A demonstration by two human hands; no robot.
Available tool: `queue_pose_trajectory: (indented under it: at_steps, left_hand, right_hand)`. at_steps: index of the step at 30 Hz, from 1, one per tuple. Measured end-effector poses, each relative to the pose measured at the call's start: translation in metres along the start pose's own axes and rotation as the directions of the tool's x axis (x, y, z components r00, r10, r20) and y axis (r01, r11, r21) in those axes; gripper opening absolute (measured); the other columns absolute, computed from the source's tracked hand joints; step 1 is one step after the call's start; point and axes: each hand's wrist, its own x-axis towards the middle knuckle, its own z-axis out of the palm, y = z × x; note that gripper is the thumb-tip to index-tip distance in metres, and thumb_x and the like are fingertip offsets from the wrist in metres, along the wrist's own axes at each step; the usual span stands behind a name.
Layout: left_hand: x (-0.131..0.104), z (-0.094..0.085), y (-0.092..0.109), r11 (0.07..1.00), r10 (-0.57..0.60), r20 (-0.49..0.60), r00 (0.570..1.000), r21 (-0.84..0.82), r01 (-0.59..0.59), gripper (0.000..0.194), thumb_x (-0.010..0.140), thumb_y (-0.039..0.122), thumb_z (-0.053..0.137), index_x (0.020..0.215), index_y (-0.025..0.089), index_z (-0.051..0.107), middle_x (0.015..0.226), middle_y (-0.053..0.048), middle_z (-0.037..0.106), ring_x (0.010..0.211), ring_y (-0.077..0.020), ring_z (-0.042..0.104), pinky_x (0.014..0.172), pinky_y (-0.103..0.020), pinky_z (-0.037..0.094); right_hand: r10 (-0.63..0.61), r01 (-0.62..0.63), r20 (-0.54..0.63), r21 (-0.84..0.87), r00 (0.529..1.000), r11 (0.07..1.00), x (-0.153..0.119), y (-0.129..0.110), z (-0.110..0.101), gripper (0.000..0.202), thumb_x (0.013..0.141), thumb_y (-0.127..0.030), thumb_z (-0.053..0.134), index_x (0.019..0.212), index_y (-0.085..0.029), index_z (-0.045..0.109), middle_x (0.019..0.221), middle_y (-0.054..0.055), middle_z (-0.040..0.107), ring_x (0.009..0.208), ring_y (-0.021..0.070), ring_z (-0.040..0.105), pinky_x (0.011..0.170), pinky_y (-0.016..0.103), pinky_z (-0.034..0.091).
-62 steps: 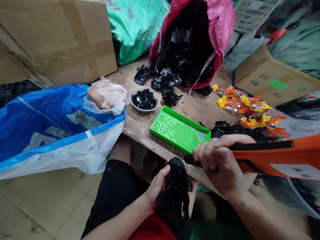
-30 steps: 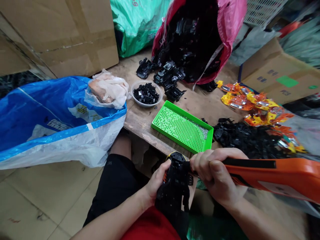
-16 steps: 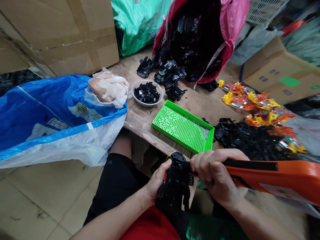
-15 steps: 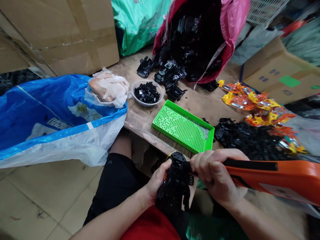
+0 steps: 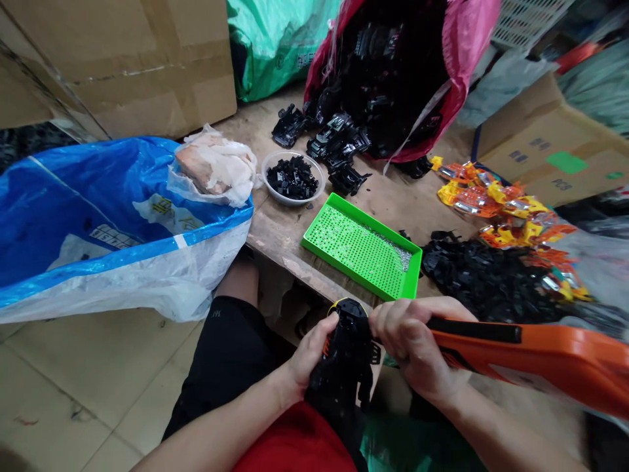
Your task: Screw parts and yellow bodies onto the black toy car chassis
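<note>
My left hand [image 5: 308, 357] is closed around a black plastic toy car body [image 5: 345, 351] with yellow and orange at its edges, held above my lap. The thumb lies along the car's left side near its upper end. My right hand [image 5: 425, 347] grips the front part of an orange electric screwdriver [image 5: 555, 360], which lies nearly level and runs off to the right. Its front end points at the car's right side; fingers hide the tip, so I cannot tell whether it touches. Just beyond both hands is a green perforated tray [image 5: 354, 246] with small metal screws in it.
A clear bowl [image 5: 322, 187] of small black parts stands beside black car bodies [image 5: 339, 141] and an open pink sack [image 5: 472, 52]. Black parts [image 5: 462, 272] and orange-yellow shells [image 5: 511, 203] are heaped right. An open blue sack [image 5: 73, 196] is left; cardboard boxes [image 5: 162, 65] stand behind.
The orange screwdriver has tilted, its rear end swinging lower and nearer to me, and my right hand has shifted slightly left. The left hand still holds the car. The view has moved slightly.
</note>
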Motion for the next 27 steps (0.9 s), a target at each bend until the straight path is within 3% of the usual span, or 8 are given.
queue_pose_trajectory:
  at_steps: [3, 9, 13, 20, 27]
  left_hand:
    - [-0.001, 0.001, -0.001, 1.000, -0.009, -0.010, 1.000, -0.019, 0.009, 0.051, 0.066, 0.061, 0.084, 0.085, 0.015, 0.075, 0.078, 0.001, 0.071, 0.079, -0.0147, 0.060, 0.079, -0.026, 0.047]
    - [-0.001, 0.000, -0.005, 0.997, -0.055, -0.008, 0.998, -0.054, 0.054, 0.054, 0.068, 0.060, 0.082, 0.096, 0.013, 0.076, 0.082, -0.002, 0.073, 0.080, -0.0169, 0.062, 0.080, -0.028, 0.049]
    - [0.002, 0.000, -0.004, 0.997, -0.033, -0.016, 0.999, -0.072, 0.032, 0.044, 0.074, 0.055, 0.079, 0.092, 0.015, 0.075, 0.075, 0.000, 0.071, 0.073, -0.0148, 0.063, 0.072, -0.025, 0.049]
    - [0.005, -0.002, -0.004, 0.985, -0.140, -0.031, 0.990, -0.108, 0.136, 0.045, 0.084, 0.057, 0.071, 0.094, 0.013, 0.073, 0.072, -0.004, 0.072, 0.063, -0.0162, 0.064, 0.064, -0.026, 0.049]
    - [0.009, -0.005, -0.006, 0.977, -0.190, -0.018, 0.982, -0.097, 0.188, 0.059, 0.084, 0.066, 0.065, 0.101, 0.009, 0.073, 0.081, -0.012, 0.077, 0.077, -0.0260, 0.073, 0.076, -0.034, 0.055]
  right_hand:
    - [-0.071, 0.071, 0.003, 0.054, 0.997, 0.996, 0.001, 0.001, 0.004, 0.007, 0.098, -0.022, 0.060, 0.091, -0.024, 0.059, 0.056, -0.008, 0.048, 0.046, 0.0094, 0.046, 0.051, 0.028, 0.044]
    - [-0.016, 0.026, -0.145, 0.064, 0.989, 0.998, 0.011, 0.000, 0.009, 0.005, 0.095, -0.023, 0.066, 0.096, -0.024, 0.061, 0.054, -0.010, 0.047, 0.043, 0.0077, 0.044, 0.047, 0.024, 0.044]
    - [-0.026, 0.039, -0.212, 0.060, 0.977, 0.997, 0.023, -0.013, 0.006, 0.008, 0.093, -0.027, 0.068, 0.094, -0.024, 0.061, 0.050, -0.011, 0.043, 0.039, 0.0072, 0.039, 0.045, 0.025, 0.043]
    - [-0.053, 0.085, -0.349, 0.077, 0.935, 0.993, 0.073, -0.025, -0.002, 0.024, 0.083, -0.026, 0.078, 0.078, -0.023, 0.054, 0.046, -0.012, 0.042, 0.036, 0.0066, 0.036, 0.040, 0.024, 0.037]
    - [-0.112, 0.154, -0.407, 0.071, 0.906, 0.986, 0.126, 0.009, -0.005, 0.027, 0.079, -0.029, 0.079, 0.080, -0.022, 0.053, 0.044, -0.013, 0.044, 0.034, 0.0058, 0.038, 0.040, 0.023, 0.040]
